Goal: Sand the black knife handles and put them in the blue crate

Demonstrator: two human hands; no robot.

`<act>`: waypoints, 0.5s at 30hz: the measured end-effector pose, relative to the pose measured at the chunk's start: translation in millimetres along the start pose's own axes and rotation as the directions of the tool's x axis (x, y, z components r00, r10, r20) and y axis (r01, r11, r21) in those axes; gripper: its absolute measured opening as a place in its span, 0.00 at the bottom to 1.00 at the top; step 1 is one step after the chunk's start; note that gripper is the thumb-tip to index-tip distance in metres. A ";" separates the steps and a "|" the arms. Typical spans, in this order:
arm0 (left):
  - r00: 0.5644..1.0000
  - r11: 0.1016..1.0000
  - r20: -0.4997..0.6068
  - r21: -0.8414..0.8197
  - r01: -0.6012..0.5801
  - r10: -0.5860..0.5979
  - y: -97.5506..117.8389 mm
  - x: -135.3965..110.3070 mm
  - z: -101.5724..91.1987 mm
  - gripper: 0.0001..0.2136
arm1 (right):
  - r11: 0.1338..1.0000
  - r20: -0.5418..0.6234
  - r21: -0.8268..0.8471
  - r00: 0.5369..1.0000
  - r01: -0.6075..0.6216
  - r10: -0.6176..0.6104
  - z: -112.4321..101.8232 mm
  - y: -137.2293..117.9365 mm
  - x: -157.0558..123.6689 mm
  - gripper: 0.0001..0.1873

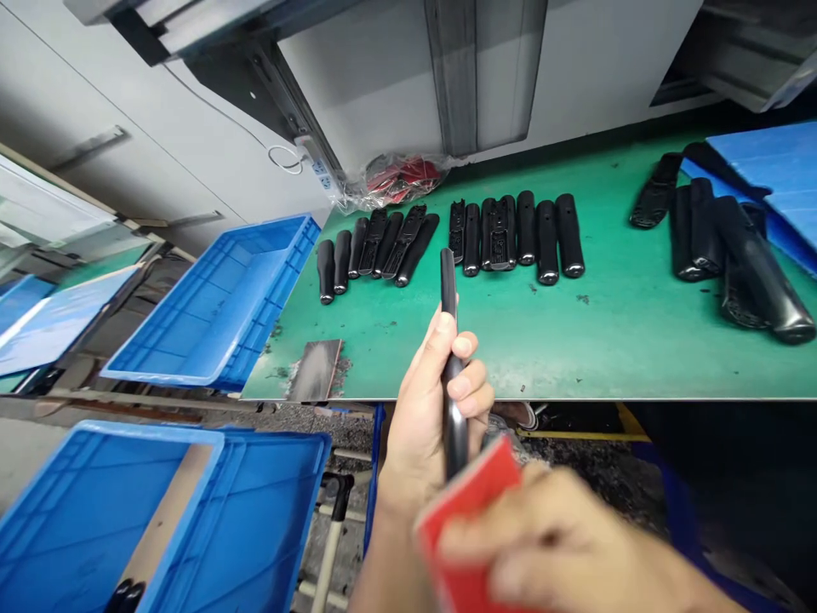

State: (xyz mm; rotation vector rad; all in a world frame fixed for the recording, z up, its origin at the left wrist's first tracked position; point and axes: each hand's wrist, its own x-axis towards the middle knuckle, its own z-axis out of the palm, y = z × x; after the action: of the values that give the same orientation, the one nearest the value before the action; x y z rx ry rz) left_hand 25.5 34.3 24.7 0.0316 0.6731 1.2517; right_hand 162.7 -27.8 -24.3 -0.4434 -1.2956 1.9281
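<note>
My left hand (440, 392) is wrapped round a slim black plastic casing (449, 285), held upright in front of the table's edge. In my right hand (555, 545) is a red sanding pad (476, 519), blurred by motion. The pad's upper edge lies over the casing's lower end; whether they touch I cannot tell. Behind my hands, several similar black casings (498, 234) stand in a row on the green table, with another group (389, 243) to their left. Some show their ribbed inner side, others their smooth outside.
A dusty square sanding sheet (316, 368) lies at the green table's (613, 340) front left edge. More black casings (759, 264) are piled at the right, beside a blue sheet (775, 162). Blue crates (210, 306) stand at the left. A plastic bag with red contents (405, 179) sits at the back.
</note>
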 end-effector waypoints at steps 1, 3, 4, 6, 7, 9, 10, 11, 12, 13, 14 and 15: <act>1.000 1.000 0.000 -0.019 -0.016 0.016 -0.8 0.6 -0.1 0.08 | 1.000 0.141 -0.028 0.990 0.009 -0.005 -0.6 -0.8 3.4 0.12; 0.999 0.999 -0.010 -0.021 -0.046 0.045 -1.6 1.6 0.4 0.08 | 0.997 0.226 -0.071 0.974 0.041 -0.024 -3.1 -3.8 9.9 0.11; 0.998 0.999 -0.022 -0.007 -0.053 0.053 -1.2 3.0 1.1 0.07 | 0.995 0.202 -0.084 0.979 0.053 -0.035 -5.0 -6.0 12.6 0.12; 0.999 0.999 -0.038 0.033 -0.038 0.039 2.4 11.2 3.9 0.08 | 0.992 0.182 -0.102 0.982 0.074 -0.054 -9.3 -10.7 15.6 0.13; 0.998 0.996 -0.048 0.071 -0.047 0.050 5.4 19.7 6.4 0.09 | 0.990 0.190 -0.113 0.980 0.080 -0.057 -11.3 -12.3 15.2 0.12; 0.976 0.929 -0.044 0.320 -0.187 0.212 11.5 48.0 14.5 0.09 | 0.988 0.210 -0.134 0.976 0.082 -0.053 -15.0 -11.8 9.1 0.09; 0.940 0.790 0.010 0.539 -0.292 0.340 13.3 67.7 20.7 0.10 | 0.986 0.209 -0.144 0.976 0.087 -0.055 -16.8 -8.8 3.0 0.09; 0.884 0.561 0.112 0.735 -0.381 0.454 13.5 90.1 28.2 0.12 | 0.983 0.150 -0.161 0.987 0.088 -0.064 -18.7 -3.7 -5.0 0.12; 0.822 0.256 0.245 0.870 -0.420 0.515 11.7 114.3 37.0 0.16 | 0.978 0.021 -0.190 0.996 0.087 -0.085 -20.6 3.4 -14.7 0.15; 0.789 0.046 0.338 0.907 -0.418 0.513 7.5 139.1 46.7 0.19 | 0.973 -0.158 -0.220 0.982 0.071 -0.107 -22.4 12.2 -25.6 0.18; 0.776 -0.093 0.395 0.910 -0.405 0.491 1.0 163.2 56.8 0.22 | 0.972 -0.362 -0.233 0.923 0.043 -0.127 -24.0 22.1 -36.8 0.21; 0.776 -0.188 0.428 0.903 -0.385 0.463 -7.4 185.6 66.9 0.23 | 0.974 -0.557 -0.226 0.820 0.004 -0.132 -25.2 32.1 -47.8 0.23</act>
State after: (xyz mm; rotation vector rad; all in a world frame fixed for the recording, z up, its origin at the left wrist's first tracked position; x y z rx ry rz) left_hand 92.0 217.3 -7.8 1.6766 1.6481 1.0874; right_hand 197.5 -54.0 -69.7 -0.9886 -1.0933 1.4278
